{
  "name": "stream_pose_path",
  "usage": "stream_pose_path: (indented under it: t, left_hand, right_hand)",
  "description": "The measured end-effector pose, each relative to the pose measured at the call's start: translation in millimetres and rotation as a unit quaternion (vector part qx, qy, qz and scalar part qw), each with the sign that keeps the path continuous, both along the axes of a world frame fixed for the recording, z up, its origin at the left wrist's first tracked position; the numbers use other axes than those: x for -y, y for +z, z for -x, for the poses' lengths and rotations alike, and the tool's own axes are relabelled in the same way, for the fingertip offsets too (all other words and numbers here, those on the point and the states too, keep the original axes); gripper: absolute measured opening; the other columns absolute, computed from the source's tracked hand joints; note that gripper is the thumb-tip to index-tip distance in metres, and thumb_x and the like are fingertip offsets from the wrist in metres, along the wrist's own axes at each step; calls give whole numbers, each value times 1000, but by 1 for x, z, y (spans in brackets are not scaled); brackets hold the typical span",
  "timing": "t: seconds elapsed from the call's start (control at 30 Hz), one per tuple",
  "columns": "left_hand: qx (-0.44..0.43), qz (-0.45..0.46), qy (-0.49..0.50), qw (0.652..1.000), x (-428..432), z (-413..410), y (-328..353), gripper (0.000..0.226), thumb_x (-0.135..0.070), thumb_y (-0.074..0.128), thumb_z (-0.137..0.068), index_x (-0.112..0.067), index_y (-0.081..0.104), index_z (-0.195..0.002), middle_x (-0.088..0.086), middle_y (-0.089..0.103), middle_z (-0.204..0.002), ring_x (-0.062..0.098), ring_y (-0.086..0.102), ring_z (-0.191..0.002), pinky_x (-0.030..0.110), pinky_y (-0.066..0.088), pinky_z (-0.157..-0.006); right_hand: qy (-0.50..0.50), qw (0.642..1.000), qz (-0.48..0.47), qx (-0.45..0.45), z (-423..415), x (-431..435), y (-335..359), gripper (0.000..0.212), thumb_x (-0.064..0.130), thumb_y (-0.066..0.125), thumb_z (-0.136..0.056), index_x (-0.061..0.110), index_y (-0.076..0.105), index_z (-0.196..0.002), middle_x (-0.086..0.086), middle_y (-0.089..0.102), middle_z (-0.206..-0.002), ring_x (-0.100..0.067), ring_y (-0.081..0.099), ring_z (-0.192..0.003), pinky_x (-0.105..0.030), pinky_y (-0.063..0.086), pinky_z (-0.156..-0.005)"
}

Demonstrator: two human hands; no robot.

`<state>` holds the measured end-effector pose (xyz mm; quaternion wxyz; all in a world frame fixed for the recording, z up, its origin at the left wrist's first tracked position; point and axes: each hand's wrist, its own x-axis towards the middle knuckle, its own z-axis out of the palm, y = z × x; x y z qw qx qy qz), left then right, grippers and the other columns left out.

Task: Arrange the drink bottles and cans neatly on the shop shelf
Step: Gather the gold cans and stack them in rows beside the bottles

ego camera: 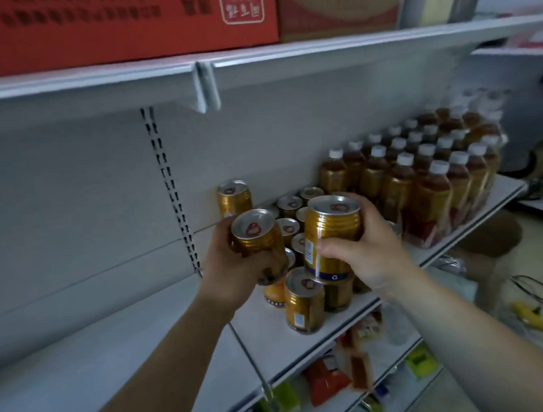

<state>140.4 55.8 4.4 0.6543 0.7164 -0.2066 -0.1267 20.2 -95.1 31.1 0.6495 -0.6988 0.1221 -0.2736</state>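
Above shelf (330, 322), L grip (237, 272) (wrapped) gold can (256, 235), R grip (365, 245) can (331, 236)

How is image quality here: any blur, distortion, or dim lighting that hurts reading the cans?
Head view: dim, flat lighting; wide-angle bending curves the upper shelf edge; bottles at right and the red box print smear with blur; the cans in the left hand and right hand stay fairly sharp.

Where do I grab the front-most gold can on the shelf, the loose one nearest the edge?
Grip the front-most gold can around its smooth side wall, mid-height, coming from the open shelf side at its left front. It stands upright; cans crowd its back and right, and the right hand hangs just above.
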Motion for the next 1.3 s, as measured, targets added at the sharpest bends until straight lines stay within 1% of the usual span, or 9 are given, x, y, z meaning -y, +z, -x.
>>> stream_pose_path:
  t: [0.23,0.43,0.53,0.6,0.73,0.8,0.97,1.13,1.3]
  left_hand:
    - [96,-45,35,994,44,-35,7,53,-3,79,-60,-34,49,-89,-4,60,-91,-1,62,-76,22,54,-64]
    - [205,-169,-10,964,66,-63,27,89,-17,81,-61,-29,35,-136,-8,34,-119,11,44,-108,20,41,-80]
    - [269,-252,9,929,78,-80,41,85,-47,77,-48,-29,49,-126,-8,49,-115,16,52,-106,33,47,-85]
    - [293,-321,29,900,87,-90,45,87,-57,73,-47,-30,49,-127,-6,57,-116,20,54,-107,40,48,-90]
    - [265,-404,82,872,103,-110,47,87,-56,75,-56,-29,44,-132,1,59,-123,24,53,-110,40,45,-92]
    - [241,-432,106,863,110,-115,45,86,-57,75,-59,-31,42,-134,4,57,-127,26,52,-112,39,44,-93]
    - [208,-462,137,851,126,-115,43,87,-47,77,-67,-33,35,-141,8,46,-136,29,40,-125,41,37,-102]
    - [241,-530,138,801,137,-115,32,90,-49,74,-68,-29,31,-144,3,40,-143,27,25,-132,41,27,-105]
    - [276,-572,173,753,135,-116,24,90,-58,72,-68,-31,30,-143,3,28,-143,30,20,-135,47,20,-112]
  right_hand:
    - [-41,991,110,-70,-49,49,3,63,14,85,-67,37,47,-112,13,62,-101,-1,60,-94,-26,48,-81]
    - [-31,985,148,-80,-101,83,3,51,9,80,-67,22,51,-106,7,60,-92,-3,60,-85,-23,43,-68]
    - [2,981,178,-75,-126,108,2,28,-2,77,-63,1,55,-79,-5,60,-68,-4,61,-61,-22,47,-58]
    - [26,975,206,-83,-147,125,-2,29,6,79,-54,-1,58,-73,-14,65,-68,-18,66,-65,-32,51,-60]
    - [102,973,188,-90,-176,151,-8,49,2,84,-61,16,55,-98,3,63,-89,-2,60,-77,-18,49,-58]
    - [136,968,191,-92,-185,163,-13,48,3,84,-64,25,51,-92,11,58,-86,3,56,-75,-11,43,-54]
    - [166,955,213,-119,-205,172,-22,65,16,87,-61,24,47,-111,11,55,-96,-10,55,-90,-14,38,-61]
    - [180,954,210,-119,-213,174,-27,68,11,86,-62,16,48,-119,2,57,-106,-15,56,-98,-23,41,-68]
    - [187,942,256,-110,-215,172,-34,71,14,81,-70,17,45,-132,1,33,-119,-15,43,-107,-24,35,-87]
